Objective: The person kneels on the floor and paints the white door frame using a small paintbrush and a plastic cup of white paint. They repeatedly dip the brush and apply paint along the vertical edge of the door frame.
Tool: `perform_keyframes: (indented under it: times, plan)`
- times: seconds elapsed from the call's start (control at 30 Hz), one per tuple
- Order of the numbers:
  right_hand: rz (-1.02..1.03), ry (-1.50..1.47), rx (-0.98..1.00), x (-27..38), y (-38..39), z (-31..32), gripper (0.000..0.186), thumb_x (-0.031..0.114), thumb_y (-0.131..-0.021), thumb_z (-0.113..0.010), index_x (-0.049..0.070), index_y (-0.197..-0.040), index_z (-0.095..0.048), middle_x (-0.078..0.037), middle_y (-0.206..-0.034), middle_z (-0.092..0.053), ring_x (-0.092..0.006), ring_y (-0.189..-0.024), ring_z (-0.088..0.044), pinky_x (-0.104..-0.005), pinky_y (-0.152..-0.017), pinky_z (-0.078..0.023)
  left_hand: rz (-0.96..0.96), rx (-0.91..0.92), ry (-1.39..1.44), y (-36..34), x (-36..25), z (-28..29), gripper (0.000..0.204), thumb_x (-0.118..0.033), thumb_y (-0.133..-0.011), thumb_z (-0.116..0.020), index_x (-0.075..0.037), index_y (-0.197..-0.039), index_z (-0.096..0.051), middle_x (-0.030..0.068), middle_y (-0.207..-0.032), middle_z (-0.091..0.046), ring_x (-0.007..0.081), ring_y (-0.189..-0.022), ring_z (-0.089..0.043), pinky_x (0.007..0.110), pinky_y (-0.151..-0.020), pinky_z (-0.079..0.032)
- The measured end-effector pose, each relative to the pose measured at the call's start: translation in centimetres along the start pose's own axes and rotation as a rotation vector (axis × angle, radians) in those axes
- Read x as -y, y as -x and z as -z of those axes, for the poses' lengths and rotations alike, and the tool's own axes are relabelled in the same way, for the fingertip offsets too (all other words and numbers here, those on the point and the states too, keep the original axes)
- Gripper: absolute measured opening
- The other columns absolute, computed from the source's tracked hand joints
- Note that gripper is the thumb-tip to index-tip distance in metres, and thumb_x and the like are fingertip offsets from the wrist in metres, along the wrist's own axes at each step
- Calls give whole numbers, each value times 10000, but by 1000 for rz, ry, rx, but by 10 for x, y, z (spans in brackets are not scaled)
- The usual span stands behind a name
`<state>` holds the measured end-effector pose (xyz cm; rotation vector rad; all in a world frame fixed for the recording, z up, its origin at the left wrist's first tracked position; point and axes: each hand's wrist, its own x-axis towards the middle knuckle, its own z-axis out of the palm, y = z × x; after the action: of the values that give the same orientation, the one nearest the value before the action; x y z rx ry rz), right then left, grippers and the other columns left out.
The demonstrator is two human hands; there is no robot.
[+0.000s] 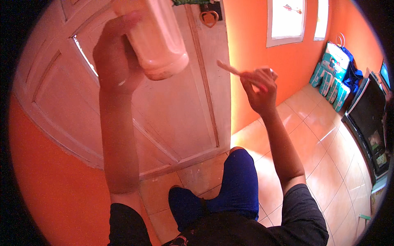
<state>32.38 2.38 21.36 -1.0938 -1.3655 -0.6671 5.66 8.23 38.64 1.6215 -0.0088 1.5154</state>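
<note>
My left hand (115, 61), raised at the upper left, is wrapped round a clear plastic bottle (162, 45). Something pale coats or fills the bottle, and its top runs out of the picture. My right hand (260, 88) is closed on a slim paintbrush (229, 69), its pale tip pointing left toward the bottle but apart from it. A bit of red shows by the fingers; blur hides the brush's finer detail. Behind both hands stands a pale panelled door (176, 115); neither the brush nor the bottle visibly touches it.
A heart-shaped ornament (209, 18) hangs on the door's upper part. Orange walls (262, 61) and a tiled floor (303, 127) surround me. Teal-and-white packages (334, 84) stand in the far right corner, near a blue cloth (351, 69). A black flat screen (369, 119) leans at the right.
</note>
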Motion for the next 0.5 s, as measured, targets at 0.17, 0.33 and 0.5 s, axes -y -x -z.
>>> perform_keyframes:
  times: [0.17, 0.33, 0.5]
  plan:
    - [-187, -296, -154, 25, -50, -44, 86, 159, -810, -751, 171, -894, -760, 16, -883, -745, -161, -846, -643, -365, -908, -390, 101, 51, 243, 0, -1, -3, 461, -212, -867, -633, 24, -1250, -534, 128, -1159, -630, 240, -1068, -616, 376, -976, -473]
    - [-183, -120, -321, -7, -59, -28, 104, 48, -819, -719, 50, -914, -760, -80, -899, -740, -173, -851, -675, -309, -798, -521, 149, 184, 274, -9, -2, 11, 536, -277, -888, -593, 33, -1313, -488, 178, -1212, -608, 313, -1092, -611, 437, -969, -484]
    - [-97, -266, -325, 7, -48, -33, 64, 117, -788, -756, 92, -847, -760, -48, -876, -745, -198, -832, -681, -336, -780, -523, 110, 46, 113, -17, 1, 11, 685, -413, -908, -542, 29, -1413, -405, 236, -1278, -575, 415, -1100, -611, 533, -910, -522]
